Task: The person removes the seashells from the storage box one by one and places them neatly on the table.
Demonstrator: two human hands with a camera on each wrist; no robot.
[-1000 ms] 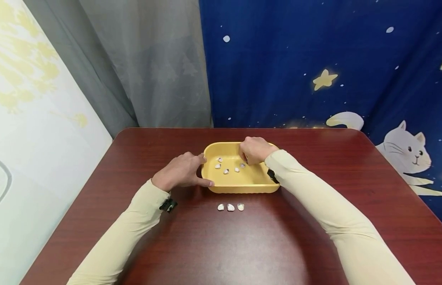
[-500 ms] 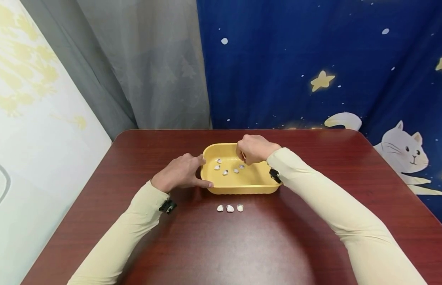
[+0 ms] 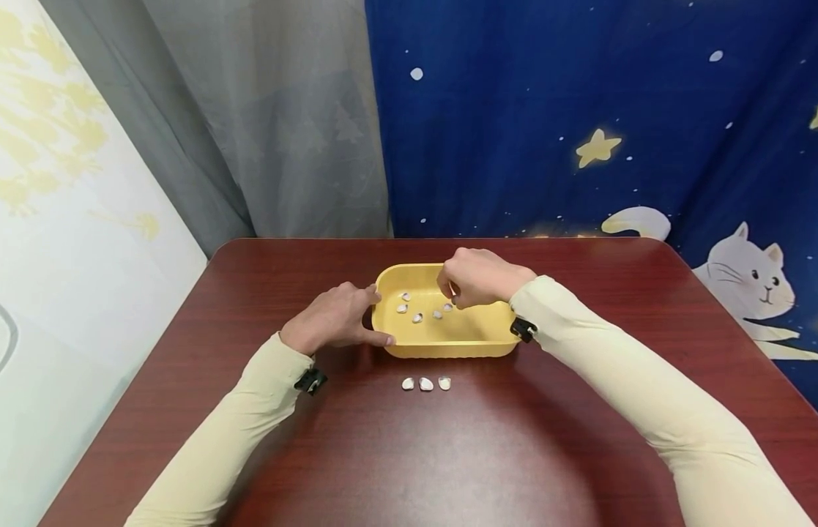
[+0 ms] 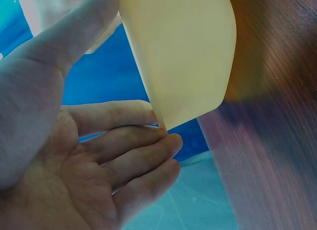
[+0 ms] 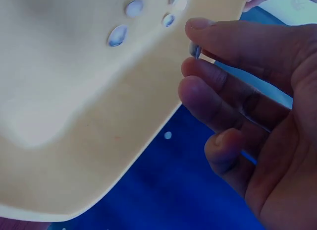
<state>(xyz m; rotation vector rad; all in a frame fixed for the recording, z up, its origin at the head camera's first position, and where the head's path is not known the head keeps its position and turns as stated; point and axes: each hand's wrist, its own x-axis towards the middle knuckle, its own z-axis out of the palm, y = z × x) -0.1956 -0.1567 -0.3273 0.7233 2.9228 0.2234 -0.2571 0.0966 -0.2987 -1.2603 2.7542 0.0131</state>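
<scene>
My left hand (image 3: 335,315) grips the left end of a yellow plastic tray (image 3: 448,350), thumb at the near rim and fingers at the far corner. In the left wrist view the thumb and fingers span the tray's end wall (image 4: 183,51). Over the right part of the tray, my right hand (image 3: 482,278) pinches a small seashell (image 5: 194,49) between thumb and index finger, the other fingers curled. Several white shells with dark bluish patches, such as one shell (image 5: 118,35), lie spread on the tray floor.
Three shells, among them a middle shell (image 3: 426,384), lie in a row on the dark red table (image 3: 409,454) in front of the tray. Behind the table hang a grey curtain (image 3: 290,132) and a blue starry curtain (image 3: 501,132). A pale wall panel (image 3: 66,241) borders the left.
My right wrist and forearm have shifted slightly to the right, the hand still low over the tray. My left hand, the tray and the shells lying in and before it keep their places.
</scene>
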